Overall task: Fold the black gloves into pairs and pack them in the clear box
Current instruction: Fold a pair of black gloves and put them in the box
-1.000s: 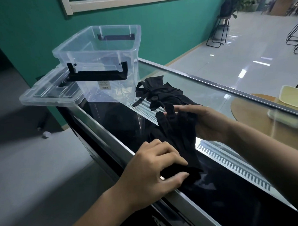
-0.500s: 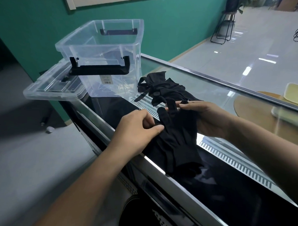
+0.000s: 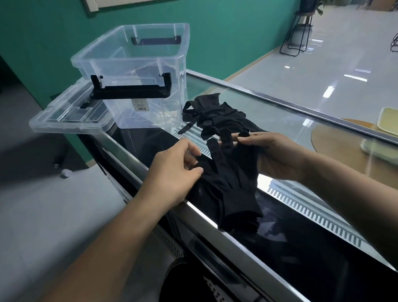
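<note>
While flat, glove (image 3: 230,172) between fingers (image 3: 191,154).

- Two bare forearms in view, entering from the lower edge, uncovered from elbow region to wrist.
- No sleeve, cuff or fabric visible on either arm.
- Left hand (image 3: 178,172): bare, without ring, watch or strap at the wrist.
- Right hand (image 3: 277,155): bare as well, wrist plain, nothing worn on the fingers.
- Fingernails short and unpainted where visible on the left hand's thumb and fingertips.
- Rest of the body out of frame; clothing impossible to tell.
</note>
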